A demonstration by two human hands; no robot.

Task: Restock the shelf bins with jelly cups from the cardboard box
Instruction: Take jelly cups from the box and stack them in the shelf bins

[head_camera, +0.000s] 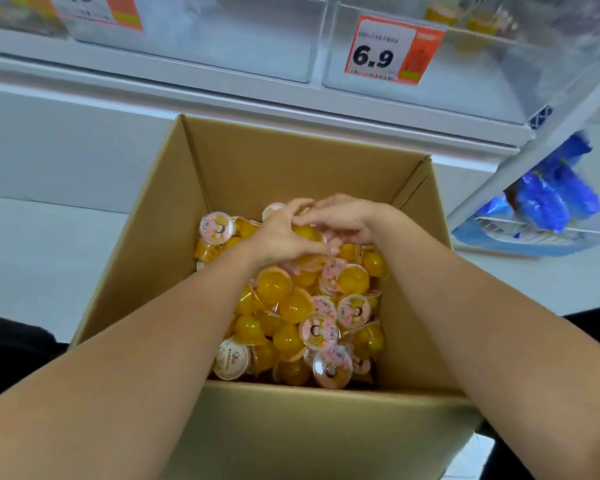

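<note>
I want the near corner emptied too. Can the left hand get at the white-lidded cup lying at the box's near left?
Probably yes: the left hand is already inside the cardboard box, and the white-lidded cup lies uncovered on top.

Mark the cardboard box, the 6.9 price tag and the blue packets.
cardboard box (146,258), head view, inner left wall.
6.9 price tag (373,57), head view, on the printed digits.
blue packets (551,202), head view, middle of one packet.

Box mouth: the cardboard box (146,233) stands open on top, flaps out of the way.
Inside: jelly cups (288,306) heaped against the near and right walls; bare wall above the heap.
Far end: left hand (281,233) and right hand (340,220) meet over the pile, both forearms crossing the opening.
Above: clear shelf bins (222,39) overhang beyond the far rim, price tag (388,50) on the front.
</note>
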